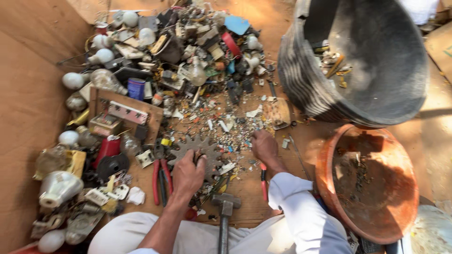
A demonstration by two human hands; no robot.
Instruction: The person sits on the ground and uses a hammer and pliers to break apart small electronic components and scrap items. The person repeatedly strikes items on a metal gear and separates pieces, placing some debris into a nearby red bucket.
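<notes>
Metal gear wheel (200, 149) lies near the wooden board's (245, 188) front edge, your left hand (188, 175) gripping its rim. Your right hand (264, 145) pinches among small scraps (221, 123). Few sorted bits sit in the black tub (329, 101); most of the heap (179, 47) remains.

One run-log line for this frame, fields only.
left hand: on toothed metal gear | right hand: picking in small scrap bits | nearby: red-handled pliers, hammer, black tub, orange basin

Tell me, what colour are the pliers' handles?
Red, seen in the head view: the pliers lie beside the left hand.
</notes>
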